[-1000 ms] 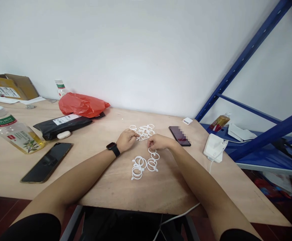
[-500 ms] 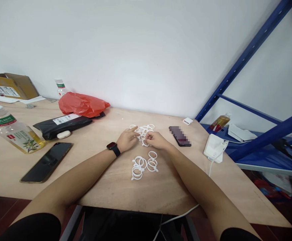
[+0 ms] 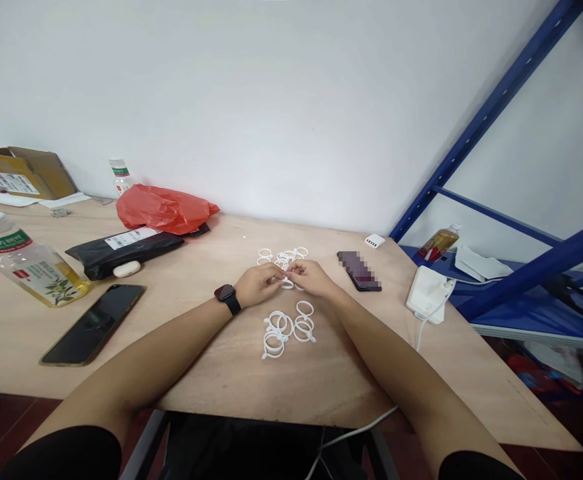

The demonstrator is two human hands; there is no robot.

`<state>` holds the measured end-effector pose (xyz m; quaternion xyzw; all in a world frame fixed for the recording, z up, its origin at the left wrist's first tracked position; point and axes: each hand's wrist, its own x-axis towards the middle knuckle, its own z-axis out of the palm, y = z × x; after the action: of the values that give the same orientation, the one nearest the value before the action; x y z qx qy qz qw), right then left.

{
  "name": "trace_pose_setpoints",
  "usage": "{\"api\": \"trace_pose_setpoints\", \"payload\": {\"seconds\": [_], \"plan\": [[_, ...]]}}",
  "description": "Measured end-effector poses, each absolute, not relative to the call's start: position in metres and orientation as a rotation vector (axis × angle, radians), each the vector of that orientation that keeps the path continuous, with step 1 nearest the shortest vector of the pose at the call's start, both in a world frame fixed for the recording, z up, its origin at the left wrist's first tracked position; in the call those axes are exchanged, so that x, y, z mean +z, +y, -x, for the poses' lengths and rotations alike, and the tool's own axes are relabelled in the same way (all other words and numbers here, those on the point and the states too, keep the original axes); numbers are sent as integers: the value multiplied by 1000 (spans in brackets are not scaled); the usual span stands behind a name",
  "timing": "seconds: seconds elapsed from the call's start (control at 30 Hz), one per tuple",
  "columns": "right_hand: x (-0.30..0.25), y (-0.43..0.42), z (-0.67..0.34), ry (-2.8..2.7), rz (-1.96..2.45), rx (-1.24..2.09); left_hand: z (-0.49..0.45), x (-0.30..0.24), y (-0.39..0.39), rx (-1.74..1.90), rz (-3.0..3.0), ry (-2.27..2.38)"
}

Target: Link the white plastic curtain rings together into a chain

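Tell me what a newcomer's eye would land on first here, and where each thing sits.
Probably the crumpled red plastic bag, bright against the pale wall at the back left of the wooden table. Next, the blue metal frame slanting up the right side. Then the left hand and right hand, close together mid-table at a cluster of white rings, with more rings lying nearer the person.

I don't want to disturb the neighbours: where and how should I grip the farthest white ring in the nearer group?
Probably pinch the far rim of that white ring, coming from above on its far side, where the right hand is. The ring looks flat, its middle is open for a fingertip, and its near edge crowds neighbouring rings.
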<state>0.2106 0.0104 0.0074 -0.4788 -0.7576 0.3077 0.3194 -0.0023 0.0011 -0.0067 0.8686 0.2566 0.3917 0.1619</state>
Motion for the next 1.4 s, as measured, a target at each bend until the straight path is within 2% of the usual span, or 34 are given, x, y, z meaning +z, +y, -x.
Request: {"api": "trace_pose_setpoints", "payload": {"seconds": [0.1, 0.3, 0.43, 0.8, 1.03, 1.27, 1.4], "plan": [[24, 9, -218, -2054, 1282, 662, 2, -9, 1, 1120, -2414, 950], [51, -4, -225, -2631, 1340, 959, 2, -7, 2, 1084, -2381, 967], [53, -10, -217, -2746, 1481, 1030, 2, -5, 0, 1058, -2397, 974], [50, -4, -216, -2630, 1674, 411, 2, -7, 1, 1054, -2357, 1080], [38, -4, -207, -2551, 1237, 535, 2, -6, 1, 1030, -2362, 1074], [22, -3, -204, -2535, 1175, 598, 1, -2, -1, 1012, -2361, 1046], [12, 1, -206, -2248, 1116, 815, 1, -2, 0, 1014, -2369, 1043]]}}
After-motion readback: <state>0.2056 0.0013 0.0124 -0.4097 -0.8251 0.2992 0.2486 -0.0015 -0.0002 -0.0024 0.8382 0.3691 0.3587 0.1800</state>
